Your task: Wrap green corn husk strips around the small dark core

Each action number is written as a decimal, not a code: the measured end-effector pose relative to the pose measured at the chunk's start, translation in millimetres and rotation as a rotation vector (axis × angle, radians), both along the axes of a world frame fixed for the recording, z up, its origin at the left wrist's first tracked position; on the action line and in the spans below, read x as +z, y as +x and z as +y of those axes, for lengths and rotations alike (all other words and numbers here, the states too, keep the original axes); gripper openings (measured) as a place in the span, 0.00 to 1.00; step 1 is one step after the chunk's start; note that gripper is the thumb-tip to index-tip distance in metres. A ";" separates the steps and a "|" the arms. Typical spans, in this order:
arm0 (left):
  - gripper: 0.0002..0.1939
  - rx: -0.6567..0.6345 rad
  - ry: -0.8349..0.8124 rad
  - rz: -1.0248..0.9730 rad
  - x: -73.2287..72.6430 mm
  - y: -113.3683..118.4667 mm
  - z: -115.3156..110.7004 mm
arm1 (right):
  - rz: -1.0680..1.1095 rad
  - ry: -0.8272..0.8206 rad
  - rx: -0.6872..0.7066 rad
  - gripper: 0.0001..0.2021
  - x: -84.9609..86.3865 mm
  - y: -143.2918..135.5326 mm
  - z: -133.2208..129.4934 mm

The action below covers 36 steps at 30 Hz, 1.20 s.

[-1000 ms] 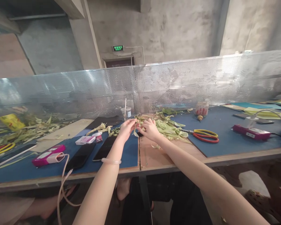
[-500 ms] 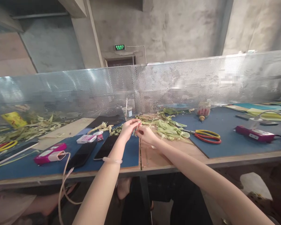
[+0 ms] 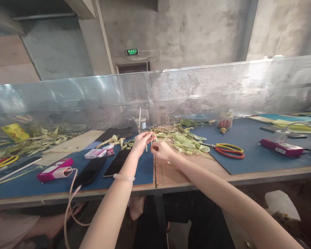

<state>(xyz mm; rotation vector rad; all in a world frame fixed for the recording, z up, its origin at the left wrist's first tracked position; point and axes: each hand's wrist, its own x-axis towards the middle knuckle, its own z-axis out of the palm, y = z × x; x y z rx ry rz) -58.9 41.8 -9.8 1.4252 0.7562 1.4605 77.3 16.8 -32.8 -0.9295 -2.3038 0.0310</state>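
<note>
A: Plant strip (image 3: pixel 146 148)?
B: Pinched in left hand's (image 3: pixel 142 142) fingertips, above bench (image 3: pixel 182 169). Probably light, limp, tears easily; grip gently near one end.
A: Right hand (image 3: pixel 161 150)?
B: Just beside, fingers curled; can't tell if it's gripping anything.
A: Around?
B: Leaf pile (image 3: pixel 190 143) crowds behind right hand; phone (image 3: pixel 117 163) under left forearm; scissors (image 3: pixel 229 151) off right.

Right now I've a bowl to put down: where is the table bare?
On the right, bare blue tabletop lies between the scissors and the magenta power strip, and in front of both. Left is crowded with phones and boxes, the centre with pale leaves.
</note>
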 end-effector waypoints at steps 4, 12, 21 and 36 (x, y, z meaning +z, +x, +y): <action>0.10 -0.007 -0.005 0.018 0.1 0.1 -0.8 | 0.006 0.024 -0.012 0.10 -1.7 -2.0 -4.2; 0.10 -0.089 -0.014 0.095 4.8 2.0 -8.5 | 0.287 0.186 -0.277 0.09 9.7 12.7 6.3; 0.11 -0.093 -0.002 0.154 1.8 4.5 -4.7 | 0.335 0.249 -0.267 0.10 7.2 26.0 25.2; 0.09 -0.047 0.023 0.267 1.9 6.4 -7.3 | 0.276 0.259 -0.271 0.09 6.5 33.8 37.6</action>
